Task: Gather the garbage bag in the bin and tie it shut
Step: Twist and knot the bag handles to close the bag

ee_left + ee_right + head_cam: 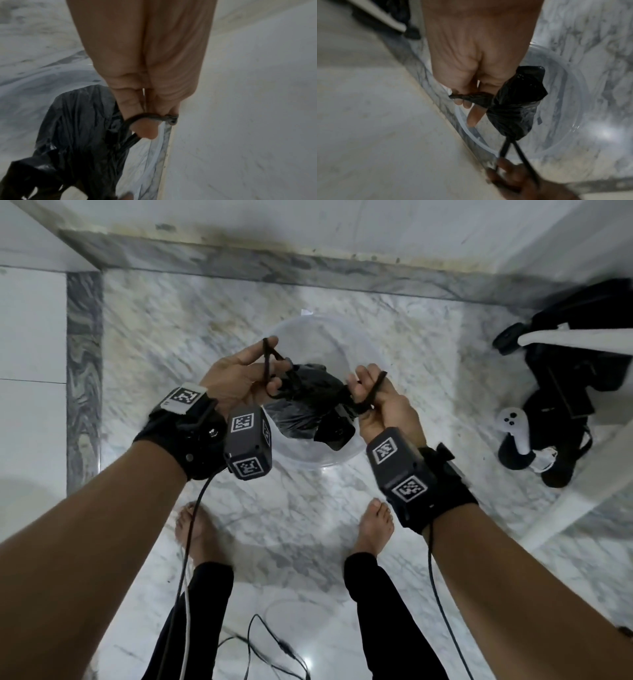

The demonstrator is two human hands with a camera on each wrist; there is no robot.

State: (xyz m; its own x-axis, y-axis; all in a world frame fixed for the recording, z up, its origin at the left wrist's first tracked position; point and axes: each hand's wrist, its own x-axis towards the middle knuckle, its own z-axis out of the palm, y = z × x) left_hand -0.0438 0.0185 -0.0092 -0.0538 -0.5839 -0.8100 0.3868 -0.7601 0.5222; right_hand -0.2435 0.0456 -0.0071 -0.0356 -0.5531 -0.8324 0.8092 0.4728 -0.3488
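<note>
A black garbage bag (308, 398) hangs gathered over a clear plastic bin (342, 344) on the marble floor. My left hand (246, 374) holds one twisted black handle strand (266, 361), which loops around its outstretched fingers. In the left wrist view that strand (150, 117) crosses my fingers (145, 129) beside the bag (78, 132). My right hand (371, 392) grips the other twisted end (375, 388), with fingers curled round it. The right wrist view shows the bunched bag (513, 108) below my right hand (471, 102), above the bin (570, 108).
The bin stands close to a marble skirting and white wall (239, 220). A white chair leg (565, 501) and black gear with a white controller (513, 433) lie to the right. Cables (267, 645) trail on the floor by my bare feet (373, 525).
</note>
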